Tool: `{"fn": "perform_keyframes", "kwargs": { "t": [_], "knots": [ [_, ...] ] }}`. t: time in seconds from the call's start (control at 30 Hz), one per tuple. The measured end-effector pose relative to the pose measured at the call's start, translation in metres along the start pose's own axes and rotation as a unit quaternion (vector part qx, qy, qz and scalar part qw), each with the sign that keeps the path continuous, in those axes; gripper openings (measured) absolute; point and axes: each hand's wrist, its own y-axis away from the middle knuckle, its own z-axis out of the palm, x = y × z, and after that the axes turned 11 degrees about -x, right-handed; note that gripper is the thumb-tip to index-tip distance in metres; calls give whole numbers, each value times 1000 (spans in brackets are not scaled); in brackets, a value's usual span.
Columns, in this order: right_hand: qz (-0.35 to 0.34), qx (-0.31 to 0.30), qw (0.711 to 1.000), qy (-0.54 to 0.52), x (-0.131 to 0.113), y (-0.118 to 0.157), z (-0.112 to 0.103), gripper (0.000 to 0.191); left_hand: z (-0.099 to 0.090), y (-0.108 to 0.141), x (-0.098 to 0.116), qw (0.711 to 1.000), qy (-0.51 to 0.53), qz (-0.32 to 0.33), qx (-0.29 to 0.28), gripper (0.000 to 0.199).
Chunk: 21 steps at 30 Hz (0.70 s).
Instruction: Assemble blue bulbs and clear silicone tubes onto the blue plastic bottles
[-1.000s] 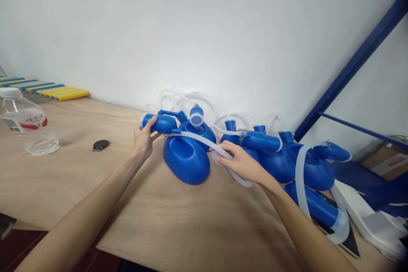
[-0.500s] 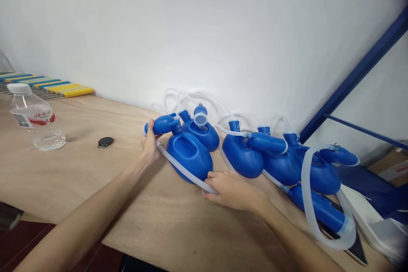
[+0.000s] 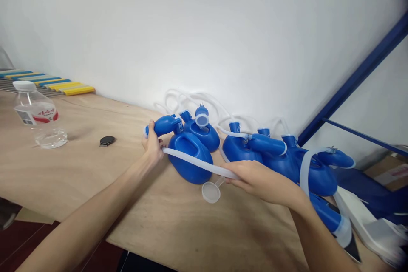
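Observation:
My left hand [image 3: 153, 144] is closed around a blue funnel-shaped piece [image 3: 165, 126], whose far end is at the neck of a blue urinal bottle [image 3: 193, 169]. A white corrugated hose [image 3: 197, 162] runs from beside my left hand across the front of that bottle. Its other end is gripped in my right hand [image 3: 255, 178], fingers wrapped around it. Below those fingers hangs a translucent round cap [image 3: 211, 193] on a strap. Just behind stands a second blue bottle [image 3: 207, 138] with a small blue funnel [image 3: 202, 115] on it.
More blue bottles [image 3: 283, 163] with hoses stand to the right, near a blue metal frame [image 3: 357, 80] and a white tray [image 3: 360, 221]. On the left are a water bottle [image 3: 41, 114], a black watch-like disc [image 3: 107, 140] and colored-handled rods [image 3: 76, 89]. A white wall rises behind.
My right hand has moved right and slightly up, drawing the hose straighter across the bottle. The translucent cap has come into view below it. My left hand keeps its grip.

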Motion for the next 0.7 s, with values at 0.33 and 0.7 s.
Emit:
{"fn": "perform_keyframes", "kwargs": {
  "t": [0.33,0.7],
  "knots": [
    [-72,174,981,-41,-48,-36,12,80,-2,1,49,983,49,175,-9,41],
    [12,131,978,160,-101,-112,30,71,8,52,35,964,-20,238,-120,49]
  ]
}}
